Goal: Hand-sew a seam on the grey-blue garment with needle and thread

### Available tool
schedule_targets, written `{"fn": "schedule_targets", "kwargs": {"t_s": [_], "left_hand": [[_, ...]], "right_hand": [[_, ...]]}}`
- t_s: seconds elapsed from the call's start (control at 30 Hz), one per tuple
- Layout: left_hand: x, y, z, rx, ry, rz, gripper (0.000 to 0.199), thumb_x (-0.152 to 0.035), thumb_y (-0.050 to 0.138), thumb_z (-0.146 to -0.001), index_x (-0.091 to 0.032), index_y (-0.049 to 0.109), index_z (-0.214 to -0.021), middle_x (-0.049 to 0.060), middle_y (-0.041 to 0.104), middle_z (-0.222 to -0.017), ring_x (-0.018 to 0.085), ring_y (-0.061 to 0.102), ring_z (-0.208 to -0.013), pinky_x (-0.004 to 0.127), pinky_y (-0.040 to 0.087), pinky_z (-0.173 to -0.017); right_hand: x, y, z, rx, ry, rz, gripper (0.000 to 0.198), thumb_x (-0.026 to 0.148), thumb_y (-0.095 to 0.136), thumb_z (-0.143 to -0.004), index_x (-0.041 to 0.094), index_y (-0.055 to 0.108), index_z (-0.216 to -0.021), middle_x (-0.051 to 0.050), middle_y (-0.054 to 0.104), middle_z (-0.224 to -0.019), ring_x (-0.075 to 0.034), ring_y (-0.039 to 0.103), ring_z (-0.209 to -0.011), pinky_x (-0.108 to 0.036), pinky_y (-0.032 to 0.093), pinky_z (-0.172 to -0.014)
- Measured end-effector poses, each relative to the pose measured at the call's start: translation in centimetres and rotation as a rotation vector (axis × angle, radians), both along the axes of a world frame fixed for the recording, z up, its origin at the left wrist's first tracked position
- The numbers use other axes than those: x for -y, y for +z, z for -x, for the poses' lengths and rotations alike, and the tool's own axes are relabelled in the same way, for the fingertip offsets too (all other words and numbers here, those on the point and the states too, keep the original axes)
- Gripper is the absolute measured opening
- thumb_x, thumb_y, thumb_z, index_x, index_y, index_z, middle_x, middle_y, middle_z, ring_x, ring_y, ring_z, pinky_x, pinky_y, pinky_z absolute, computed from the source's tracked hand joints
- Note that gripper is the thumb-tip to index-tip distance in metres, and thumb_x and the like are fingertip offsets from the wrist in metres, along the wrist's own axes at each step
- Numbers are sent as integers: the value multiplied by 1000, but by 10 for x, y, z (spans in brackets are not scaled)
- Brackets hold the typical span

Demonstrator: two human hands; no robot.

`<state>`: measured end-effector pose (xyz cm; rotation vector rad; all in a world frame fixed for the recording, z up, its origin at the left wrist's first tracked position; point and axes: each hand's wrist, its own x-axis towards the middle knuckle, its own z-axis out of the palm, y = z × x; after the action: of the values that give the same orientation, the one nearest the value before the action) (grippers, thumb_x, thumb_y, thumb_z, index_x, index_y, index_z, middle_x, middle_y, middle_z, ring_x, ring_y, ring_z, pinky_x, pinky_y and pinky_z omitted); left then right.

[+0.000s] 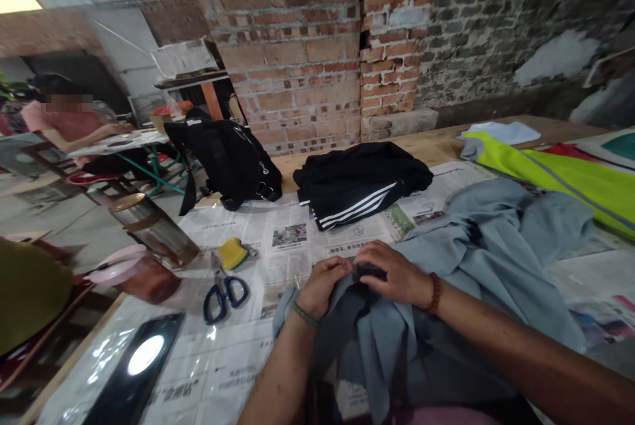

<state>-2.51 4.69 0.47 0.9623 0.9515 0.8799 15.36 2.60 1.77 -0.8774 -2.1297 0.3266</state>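
Observation:
A large grey-blue piece of cloth (501, 240) lies bunched over the table's right side and hangs toward me. My left hand (325, 283), with a green beaded bracelet, pinches the cloth's edge. Close beside it, my right hand (394, 273), wearing a reddish bead bracelet, grips a dark folded part of the same cloth. The fingers of both hands nearly meet. Whether a needle or thread is between them is too small to tell. Left of my hands lie blue-handled scissors (224, 296) and a yellow-green sponge (233, 253).
Newspaper (213, 372) under clear plastic covers the table. A phone (136, 372), a pinkish-lidded container (149, 273) and a steel flask (156, 230) stand or lie left. Behind are a black bag (233, 164), black striped clothing (362, 180) and a yellow vest (550, 174). Another person (74, 114) sits far left.

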Motion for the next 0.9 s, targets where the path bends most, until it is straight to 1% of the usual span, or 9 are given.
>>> {"fn": "schedule_targets", "kwargs": {"t_s": [0.17, 0.3, 0.4, 0.5, 0.6, 0.67, 0.8, 0.9], "left_hand": [[-1, -1, -1, 23, -11, 36, 13, -21, 74, -54, -13, 65, -60, 0, 62, -59, 10, 52, -56, 21, 40, -59], [-1, -3, -1, 23, -10, 42, 14, -21, 75, -53, -12, 66, -60, 0, 63, -59, 10, 52, -56, 21, 39, -59], [-1, -5, -1, 18, -31, 39, 15, -22, 74, -54, -12, 67, -62, 1, 64, -59, 10, 53, -56, 21, 40, -60], [-1, -5, -1, 22, -23, 44, 14, -22, 75, -54, -12, 68, -62, 1, 65, -60, 11, 54, -57, 22, 41, -62], [-1, -4, 0, 15, -9, 43, 13, -22, 75, -55, -13, 69, -62, 1, 65, -62, 11, 54, -59, 22, 41, -63], [0, -2, 1, 7, -16, 32, 14, -23, 75, -56, -13, 69, -63, 1, 65, -62, 11, 54, -59, 22, 40, -63], [3, -1, 3, -10, -51, 6, 14, -23, 75, -56, -13, 69, -63, 0, 63, -60, 10, 51, -57, 21, 38, -60], [5, -2, 1, -42, -50, -6, 13, -23, 75, -55, -13, 69, -61, 0, 60, -57, 9, 48, -54, 21, 37, -57]], "right_hand": [[-9, -12, 11, 53, -42, -104, 7, 17, 53, -81, 19, 59, -84, -4, 59, -81, -17, 49, -81, -33, 40, -75], [-9, -13, 13, 81, -54, -138, 10, 18, 49, -83, 18, 59, -82, -5, 58, -78, -17, 47, -78, -32, 39, -73], [-6, -15, 13, 124, -67, -137, 10, 18, 49, -83, 18, 58, -83, -5, 59, -79, -18, 47, -78, -33, 38, -73], [-5, -19, 15, 112, -92, -134, 12, 18, 47, -85, 18, 58, -83, -5, 58, -77, -18, 46, -77, -34, 38, -73], [-4, -23, 19, 43, -109, -122, 13, 17, 44, -85, 19, 56, -82, -6, 57, -76, -18, 47, -75, -35, 40, -73], [-2, -26, 22, -54, -114, -100, 13, 15, 42, -85, 19, 54, -83, -6, 56, -78, -18, 48, -77, -35, 41, -73], [3, -32, 26, -287, -108, 22, 12, 15, 43, -85, 21, 52, -86, -6, 54, -88, -18, 50, -88, -34, 44, -78], [5, -35, 26, -361, -69, 104, 9, 17, 45, -85, 23, 52, -85, -5, 54, -88, -18, 51, -88, -33, 44, -78]]}}
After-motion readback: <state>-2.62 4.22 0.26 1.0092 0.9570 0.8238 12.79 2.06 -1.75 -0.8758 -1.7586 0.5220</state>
